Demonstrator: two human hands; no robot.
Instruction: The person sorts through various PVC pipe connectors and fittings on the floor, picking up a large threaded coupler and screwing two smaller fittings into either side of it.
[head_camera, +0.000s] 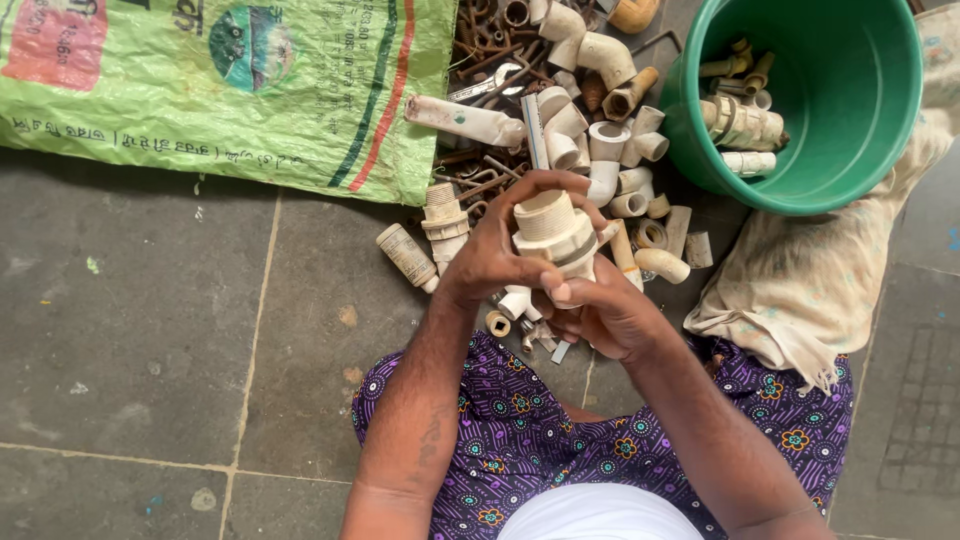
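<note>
Grip: both my hands closed on one cream threaded pipe fitting; left hand wraps it from the side w/ fingers arched over the top thread; right hand cups it from below, thumb pressed on the collar.
Fitting: held upright above my lap, threaded end up, clear of the floor; just above the near edge of the pile.
Below: a few small loose bits on the stone floor between my knees.
Beyond: pile of cream pipe elbows & couplings mixed w/ rusty metal hooks; green bucket w/ some fittings inside, to the right; green woven sack to the left; pale cloth under the bucket.
Risk: I judge the smooth collar could slip if my thumb eases off; a drop lands it in the pile & scatters small bits; rusty hooks close by could scratch my fingers on a reach.
</note>
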